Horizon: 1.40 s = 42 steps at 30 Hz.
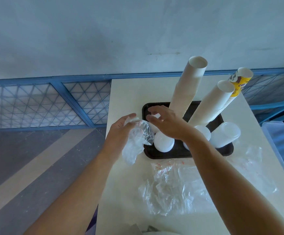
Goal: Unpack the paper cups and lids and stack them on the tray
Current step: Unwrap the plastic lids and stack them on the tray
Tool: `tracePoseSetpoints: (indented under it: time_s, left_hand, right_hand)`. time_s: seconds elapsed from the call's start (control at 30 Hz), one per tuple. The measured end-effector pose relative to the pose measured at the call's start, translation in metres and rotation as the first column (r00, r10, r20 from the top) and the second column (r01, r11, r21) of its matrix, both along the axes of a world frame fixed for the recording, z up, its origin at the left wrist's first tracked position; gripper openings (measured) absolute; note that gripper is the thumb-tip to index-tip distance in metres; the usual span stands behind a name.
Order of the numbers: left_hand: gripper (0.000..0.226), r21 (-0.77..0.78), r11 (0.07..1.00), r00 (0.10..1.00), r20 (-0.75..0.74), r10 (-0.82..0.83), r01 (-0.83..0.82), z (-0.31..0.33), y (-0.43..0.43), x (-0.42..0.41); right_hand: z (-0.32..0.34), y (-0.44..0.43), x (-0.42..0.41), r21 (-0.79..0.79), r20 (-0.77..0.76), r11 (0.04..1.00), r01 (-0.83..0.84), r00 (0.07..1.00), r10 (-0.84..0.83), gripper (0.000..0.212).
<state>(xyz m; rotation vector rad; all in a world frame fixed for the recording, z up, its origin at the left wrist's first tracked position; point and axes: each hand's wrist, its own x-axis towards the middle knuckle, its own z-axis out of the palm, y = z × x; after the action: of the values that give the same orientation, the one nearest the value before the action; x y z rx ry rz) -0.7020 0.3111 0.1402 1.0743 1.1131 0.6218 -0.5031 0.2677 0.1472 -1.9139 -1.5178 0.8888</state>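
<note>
- Lid stack (pixel 163 143), short and white, on the near-left part of the tray (pixel 168 154), just beside the left hand and below the right wrist. Probably light, thin and springy, apt to fan apart if tipped. Best taken round the sides, whole stack at once, never by the top lid alone.
- Left hand (pixel 121 131) at the tray's left edge, fingers curled round a crumpled clear wrapper (pixel 138 139). Soft, slippery film of almost no weight, ready to be set aside.
- Right hand (pixel 165 123) over the tray's left part, a little beyond the lid stack, fingers spread and gripping nothing visible. Contact with the white shape glimpsed between the fingers impossible to tell.
- Two further lid stacks to the right on the tray, one white (pixel 203 132), one paler and leaning (pixel 224 135), both well apart from the hands.
- Farther back, three tall cup stacks on the tray's far half: two plain white (pixel 185 92) (pixel 210 107), one printed yellow (pixel 239 83). Light but top-heavy, with crushable paper walls. Best held low, steadied higher up.
</note>
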Motion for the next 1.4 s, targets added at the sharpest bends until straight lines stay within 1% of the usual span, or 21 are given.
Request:
tracePoseSetpoints:
  time_s: [0.1, 0.13, 0.2, 0.27, 0.33, 0.4, 0.47, 0.53, 0.63, 0.73, 0.83, 0.9, 0.97, 1.03, 1.07, 1.17, 1.23, 1.3, 1.33, 1.37, 1.4]
  left_hand:
    - [0.035, 0.041, 0.998, 0.999, 0.013, -0.043, 0.042, 0.006, -0.012, 0.003]
    - [0.038, 0.085, 0.994, 0.997, -0.018, -0.071, 0.072, 0.008, -0.016, 0.004]
    - [0.046, 0.180, 0.969, 0.980, -0.138, -0.145, 0.169, 0.011, -0.024, 0.007]
    - [0.055, 0.223, 0.943, 0.953, -0.229, -0.196, 0.248, 0.012, -0.034, 0.011]
    - [0.061, 0.242, 0.924, 0.936, -0.265, -0.231, 0.296, 0.015, -0.046, 0.016]
    - [0.061, 0.261, 0.923, 0.935, -0.292, -0.202, 0.282, 0.018, -0.060, 0.019]
    - [0.063, 0.268, 0.936, 0.944, -0.298, -0.143, 0.226, 0.018, -0.073, 0.020]
    - [0.069, 0.211, 0.955, 0.952, -0.268, -0.146, 0.206, 0.015, -0.085, 0.021]
    - [0.069, 0.103, 0.974, 0.951, -0.256, -0.171, 0.203, 0.006, -0.099, 0.027]
    - [0.061, 0.043, 0.975, 0.953, -0.225, -0.203, 0.218, 0.001, -0.110, 0.043]
    - [0.032, 0.140, 0.945, 0.926, -0.284, -0.249, 0.297, 0.003, -0.125, 0.065]
    - [0.031, 0.171, 0.922, 0.907, -0.309, -0.284, 0.347, 0.006, -0.140, 0.082]
    - [0.036, 0.174, 0.909, 0.893, -0.326, -0.309, 0.378, 0.011, -0.157, 0.100]
    - [0.040, 0.186, 0.916, 0.899, -0.337, -0.279, 0.355, 0.012, -0.171, 0.116]
    - [0.041, 0.196, 0.924, 0.909, -0.332, -0.253, 0.329, 0.012, -0.175, 0.121]
    - [0.037, 0.230, 0.936, 0.922, -0.341, -0.181, 0.268, 0.009, -0.184, 0.125]
    - [0.030, 0.265, 0.929, 0.908, -0.395, -0.141, 0.260, 0.004, -0.186, 0.121]
    - [0.022, 0.282, 0.934, 0.901, -0.426, -0.082, 0.219, 0.000, -0.190, 0.118]
    - [0.018, 0.250, 0.955, 0.915, -0.401, -0.044, 0.156, 0.000, -0.194, 0.119]
    - [0.018, 0.136, 0.989, 0.945, -0.326, -0.006, 0.053, 0.002, -0.197, 0.122]
    - [0.021, -0.064, 0.997, 0.977, -0.210, 0.038, -0.053, 0.005, -0.201, 0.127]
  right_hand:
    - [0.009, -0.044, -0.027, -0.069, -0.324, 0.998, 0.015, 0.945, -0.037, 0.072]
    - [0.009, -0.056, -0.035, -0.054, -0.367, 0.998, 0.034, 0.929, -0.052, 0.075]
    - [0.002, -0.075, -0.051, 0.001, -0.341, 0.997, 0.083, 0.937, -0.077, 0.074]
    - [-0.011, -0.088, -0.061, 0.042, -0.279, 0.986, 0.163, 0.949, -0.145, 0.053]
    - [-0.017, -0.098, -0.065, 0.034, -0.324, 0.951, 0.308, 0.903, -0.281, 0.024]
    - [-0.020, -0.109, -0.062, 0.024, -0.400, 0.889, 0.458, 0.819, -0.411, 0.009]
    - [-0.019, -0.120, -0.055, 0.037, -0.443, 0.805, 0.593, 0.731, -0.518, 0.005]
    - [-0.021, -0.130, -0.046, 0.008, -0.540, 0.727, 0.687, 0.615, -0.575, 0.006]
    - [-0.025, -0.147, -0.030, -0.099, -0.759, 0.690, 0.717, 0.394, -0.518, 0.005]
    - [-0.028, -0.166, -0.010, -0.148, -0.847, 0.731, 0.666, 0.295, -0.441, 0.007]
    - [-0.027, -0.189, 0.016, -0.172, -0.859, 0.790, 0.589, 0.302, -0.413, 0.007]
    - [-0.025, -0.204, 0.036, -0.177, -0.867, 0.814, 0.553, 0.303, -0.394, 0.018]
    - [-0.023, -0.215, 0.054, -0.139, -0.822, 0.822, 0.552, 0.398, -0.406, 0.023]
    - [-0.028, -0.222, 0.072, -0.108, -0.685, 0.808, 0.579, 0.546, -0.483, 0.024]
    - [-0.028, -0.225, 0.079, -0.090, -0.627, 0.795, 0.600, 0.586, -0.514, 0.028]
    - [-0.029, -0.231, 0.101, -0.009, -0.565, 0.716, 0.698, 0.587, -0.580, 0.050]
    - [-0.028, -0.235, 0.111, 0.038, -0.513, 0.680, 0.732, 0.598, -0.616, 0.049]
    - [-0.031, -0.240, 0.115, 0.061, -0.450, 0.696, 0.715, 0.642, -0.621, 0.043]
    - [-0.031, -0.243, 0.114, 0.072, -0.448, 0.718, 0.692, 0.666, -0.597, 0.041]
    - [-0.034, -0.244, 0.113, 0.079, -0.460, 0.737, 0.671, 0.681, -0.570, 0.038]
    - [-0.036, -0.246, 0.111, 0.084, -0.482, 0.755, 0.650, 0.689, -0.540, 0.036]
